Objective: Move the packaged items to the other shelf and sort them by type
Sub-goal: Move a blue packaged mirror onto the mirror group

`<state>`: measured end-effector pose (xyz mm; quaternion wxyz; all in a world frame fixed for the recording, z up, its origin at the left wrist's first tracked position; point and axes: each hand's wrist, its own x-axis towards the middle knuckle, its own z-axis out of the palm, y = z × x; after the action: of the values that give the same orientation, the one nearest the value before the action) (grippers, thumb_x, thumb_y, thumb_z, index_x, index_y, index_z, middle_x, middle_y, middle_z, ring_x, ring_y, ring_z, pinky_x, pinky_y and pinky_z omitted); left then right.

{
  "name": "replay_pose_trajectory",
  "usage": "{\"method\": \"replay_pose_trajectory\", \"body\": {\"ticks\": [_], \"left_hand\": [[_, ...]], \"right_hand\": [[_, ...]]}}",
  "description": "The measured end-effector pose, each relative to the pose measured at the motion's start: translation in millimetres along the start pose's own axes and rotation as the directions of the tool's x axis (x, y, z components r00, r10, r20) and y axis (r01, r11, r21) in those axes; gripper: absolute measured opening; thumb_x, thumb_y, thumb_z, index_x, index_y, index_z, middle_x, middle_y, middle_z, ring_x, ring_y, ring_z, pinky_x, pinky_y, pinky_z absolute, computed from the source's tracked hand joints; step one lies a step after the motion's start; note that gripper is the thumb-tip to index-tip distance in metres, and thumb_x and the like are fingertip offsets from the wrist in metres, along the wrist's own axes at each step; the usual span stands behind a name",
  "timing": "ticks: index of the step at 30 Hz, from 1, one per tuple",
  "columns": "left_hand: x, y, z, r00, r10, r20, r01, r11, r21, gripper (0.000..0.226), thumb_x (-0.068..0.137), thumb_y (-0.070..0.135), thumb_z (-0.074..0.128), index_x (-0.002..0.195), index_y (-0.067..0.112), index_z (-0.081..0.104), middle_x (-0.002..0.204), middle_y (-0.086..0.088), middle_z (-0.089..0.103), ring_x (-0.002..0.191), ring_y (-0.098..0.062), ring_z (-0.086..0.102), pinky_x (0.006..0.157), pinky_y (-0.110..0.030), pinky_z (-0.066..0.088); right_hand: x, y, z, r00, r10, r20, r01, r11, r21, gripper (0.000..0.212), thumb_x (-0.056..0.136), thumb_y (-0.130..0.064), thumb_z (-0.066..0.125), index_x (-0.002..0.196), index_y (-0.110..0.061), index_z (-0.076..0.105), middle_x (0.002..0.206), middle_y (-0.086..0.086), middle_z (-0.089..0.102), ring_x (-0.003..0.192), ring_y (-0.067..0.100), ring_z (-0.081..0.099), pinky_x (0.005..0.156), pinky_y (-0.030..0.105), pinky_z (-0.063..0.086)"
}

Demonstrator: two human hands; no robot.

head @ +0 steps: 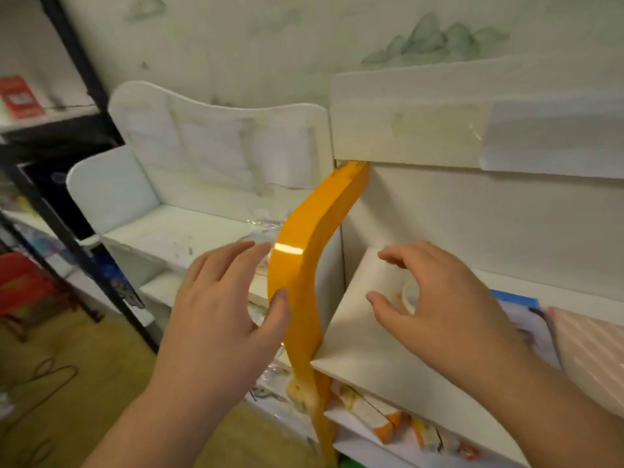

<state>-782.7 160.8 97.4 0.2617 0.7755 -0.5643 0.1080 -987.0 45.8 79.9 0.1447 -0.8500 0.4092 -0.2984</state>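
Note:
My left hand [219, 309] reaches forward with straight fingers toward a crinkled clear plastic packet [261, 228] on the white left shelf [175, 231]. Its thumb touches the edge of the curved orange divider panel [304, 265]. My right hand [439, 305] hovers over the pale right shelf board [358, 346], fingers loosely curved around a small whitish ring-shaped item [410, 293]; whether it touches the ring is unclear. Several orange-and-white packets [378, 417] and clear packets [270, 380] lie on the shelf below.
A blue-edged package [520, 312] and a pink striped item [594, 352] sit on the right shelf. A black metal rack [64, 228] with red and blue goods stands at the left. Wires lie on the brown floor [67, 383].

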Motion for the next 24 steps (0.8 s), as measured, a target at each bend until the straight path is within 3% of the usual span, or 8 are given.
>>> {"method": "replay_pose_trajectory", "body": {"ticks": [4,7,10,13,17,24], "left_hand": [[-4.4,-80.1,-12.0,0.987,-0.142,0.077,0.143,0.99,-0.015,0.061,0.091,0.053,0.048,0.148,0.036,0.04,0.149,0.016,0.039,0.14,-0.007,0.025,0.116,-0.037,0.03],[-7.0,-144.1,-18.7,0.974,-0.179,0.138,0.184,0.983,-0.018,0.063,0.092,0.056,0.046,0.15,0.036,0.036,0.151,0.018,0.036,0.142,-0.006,0.023,0.118,-0.037,0.028],[-6.9,-203.6,-25.6,0.967,-0.186,0.172,0.195,0.98,-0.032,0.062,0.092,0.057,0.044,0.151,0.038,0.034,0.15,0.02,0.034,0.141,-0.003,0.022,0.118,-0.034,0.028],[-2.2,-252.3,-27.7,0.963,-0.181,0.202,0.197,0.979,-0.061,0.062,0.093,0.056,0.044,0.151,0.037,0.034,0.15,0.019,0.035,0.141,-0.004,0.023,0.117,-0.033,0.029],[4.9,-295.2,-20.6,0.949,-0.147,0.279,0.184,0.976,-0.113,0.063,0.091,0.058,0.042,0.15,0.038,0.034,0.15,0.021,0.033,0.139,-0.003,0.023,0.114,-0.034,0.037],[45.2,-315.4,15.7,0.931,-0.05,0.361,0.133,0.969,-0.209,0.064,0.092,0.066,0.036,0.15,0.038,0.034,0.15,0.019,0.034,0.138,-0.005,0.029,0.112,-0.032,0.036]], "right_hand": [[19.2,-66.9,36.9,0.997,-0.069,0.021,0.07,0.996,-0.052,0.045,0.08,-0.052,0.063,0.122,-0.039,0.053,0.113,-0.025,0.053,0.108,0.0,0.051,0.091,0.022,0.044],[28.9,-114.1,67.8,0.995,-0.101,0.018,0.102,0.992,-0.071,0.043,0.08,-0.049,0.065,0.12,-0.036,0.056,0.114,-0.022,0.054,0.109,0.005,0.054,0.093,0.028,0.048],[37.9,-155.7,102.5,0.994,-0.1,0.032,0.102,0.992,-0.08,0.042,0.081,-0.052,0.065,0.12,-0.043,0.054,0.113,-0.03,0.05,0.109,-0.003,0.05,0.089,0.017,0.041],[53.0,-184.1,138.3,0.996,-0.074,0.05,0.079,0.991,-0.109,0.046,0.081,-0.054,0.063,0.125,-0.043,0.052,0.119,-0.03,0.051,0.112,-0.004,0.048,0.09,0.017,0.04],[62.1,-202.2,181.3,0.995,0.009,0.099,0.006,0.99,-0.144,0.051,0.082,-0.054,0.064,0.129,-0.042,0.05,0.124,-0.025,0.053,0.113,-0.001,0.05,0.092,0.022,0.046],[86.1,-196.5,220.4,0.985,0.136,0.108,-0.121,0.983,-0.135,0.054,0.083,-0.054,0.064,0.132,-0.044,0.046,0.126,-0.027,0.051,0.114,-0.003,0.048,0.091,0.02,0.045]]}}
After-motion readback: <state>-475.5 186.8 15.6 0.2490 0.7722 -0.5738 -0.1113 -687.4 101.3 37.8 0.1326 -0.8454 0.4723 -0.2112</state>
